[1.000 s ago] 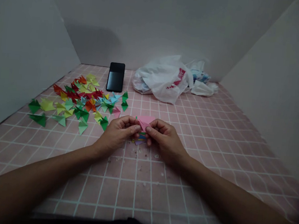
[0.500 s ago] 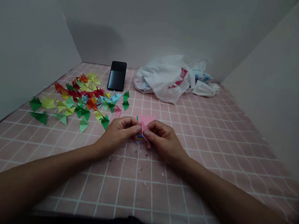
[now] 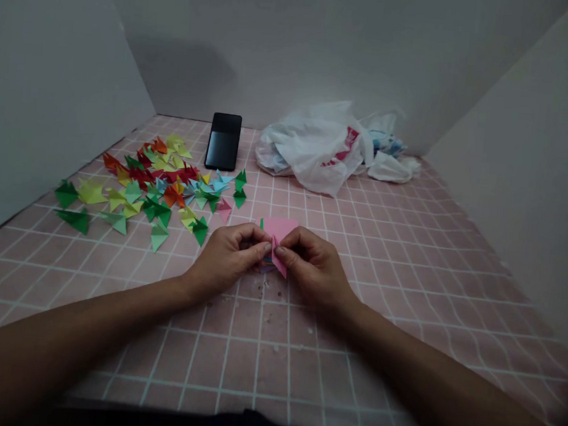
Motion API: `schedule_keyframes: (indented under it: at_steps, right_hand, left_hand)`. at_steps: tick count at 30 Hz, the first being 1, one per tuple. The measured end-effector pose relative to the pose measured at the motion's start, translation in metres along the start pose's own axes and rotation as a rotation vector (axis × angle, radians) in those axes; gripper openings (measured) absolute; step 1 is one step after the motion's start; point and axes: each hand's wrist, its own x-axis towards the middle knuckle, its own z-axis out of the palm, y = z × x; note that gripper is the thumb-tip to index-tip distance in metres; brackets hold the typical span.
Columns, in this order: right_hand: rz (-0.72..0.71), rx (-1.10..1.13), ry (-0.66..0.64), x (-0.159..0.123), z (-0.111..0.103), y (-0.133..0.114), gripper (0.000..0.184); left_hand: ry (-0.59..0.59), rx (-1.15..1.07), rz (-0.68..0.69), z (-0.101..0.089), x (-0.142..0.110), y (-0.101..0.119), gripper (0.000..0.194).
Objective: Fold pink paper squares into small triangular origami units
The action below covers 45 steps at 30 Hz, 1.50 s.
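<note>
Between my two hands is a small folded pink paper [image 3: 279, 263], narrow and pointed at its lower end. My left hand [image 3: 233, 251] pinches it from the left with thumb and forefinger. From the other side my right hand [image 3: 314, 266] pinches it as well, thumb on the near face. Just behind and below my fingers lies a stack of coloured paper sheets [image 3: 281, 227], a pink one on top, with green and blue edges showing. My fingers hide part of the folded paper and much of the stack.
Left of my hands spreads a group of folded paper cranes [image 3: 156, 211] in several colours. A black phone [image 3: 223, 142] leans at the back. White plastic bags [image 3: 315, 149] lie at the back right. The checked pink tablecloth [image 3: 249, 364] has small scraps near my hands. Pale walls enclose three sides.
The folded pink paper has turned a little between my fingers, so more of its flat face and lower point shows. Both hands stay in nearly the same place.
</note>
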Motion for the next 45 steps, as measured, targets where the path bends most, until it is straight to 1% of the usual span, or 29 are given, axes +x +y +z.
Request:
schedule_keyframes:
  at_steps: [3,5,10,13,18,21,23,25,27,30,34,37,40,42,45]
  right_hand:
    - [-0.03,-0.079,0.03,-0.0015,0.0006,0.0016,0.017]
    - [-0.032,-0.098,0.041,-0.0023,0.0012,0.0033,0.017]
    - [-0.014,-0.056,0.034,-0.0025,0.0018,0.0027,0.019]
    - [0.035,0.041,0.009,-0.0016,0.0017,0.0015,0.02]
    - [0.171,0.285,-0.059,-0.0001,0.0029,0.0014,0.024]
    - [0.217,0.358,-0.074,0.0001,0.0036,0.0016,0.023]
    - [0.219,0.376,-0.068,0.0005,0.0037,0.0021,0.022]
    - [0.219,0.417,-0.08,0.0013,0.0035,0.0028,0.021]
    - [0.239,0.487,-0.106,0.0025,0.0032,0.003,0.022]
    - [0.307,0.611,-0.149,0.0047,0.0032,0.0015,0.02]
    - [0.425,0.729,-0.221,0.0057,0.0049,-0.0005,0.017]
    - [0.451,0.751,-0.264,0.0049,0.0068,0.0,0.019]
    - [0.444,0.738,-0.252,0.0042,0.0079,0.001,0.024]
    - [0.437,0.716,-0.237,0.004,0.0081,0.0014,0.025]
    - [0.399,0.678,-0.22,0.003,0.0085,0.0018,0.024]
  left_hand:
    - [0.032,0.057,0.008,0.0014,-0.001,0.0034,0.013]
    - [0.034,0.043,-0.008,0.0021,-0.0014,0.006,0.013]
    - [0.018,-0.006,-0.017,0.0015,-0.0016,0.0077,0.013]
    - [-0.015,-0.021,-0.008,-0.0001,-0.0012,0.0057,0.015]
    - [-0.056,-0.109,-0.029,-0.0004,0.0002,0.0033,0.015]
    - [-0.037,-0.125,-0.029,-0.0001,0.0007,0.004,0.015]
    - [-0.003,-0.126,-0.024,-0.0002,0.0007,0.0054,0.015]
    - [0.001,-0.138,-0.013,-0.0003,0.0004,0.007,0.016]
    - [-0.041,-0.159,0.002,-0.0002,-0.0001,0.008,0.015]
    - [-0.104,-0.2,0.013,0.001,-0.001,0.0068,0.015]
    - [-0.114,-0.262,0.004,0.0038,-0.0033,0.0049,0.016]
    - [-0.161,-0.335,-0.019,0.006,-0.0059,0.0072,0.019]
    - [-0.179,-0.347,-0.032,0.0076,-0.0072,0.0091,0.022]
    - [-0.154,-0.314,-0.027,0.0076,-0.0065,0.0079,0.022]
    - [-0.086,-0.207,-0.006,0.0063,-0.0036,0.0037,0.018]
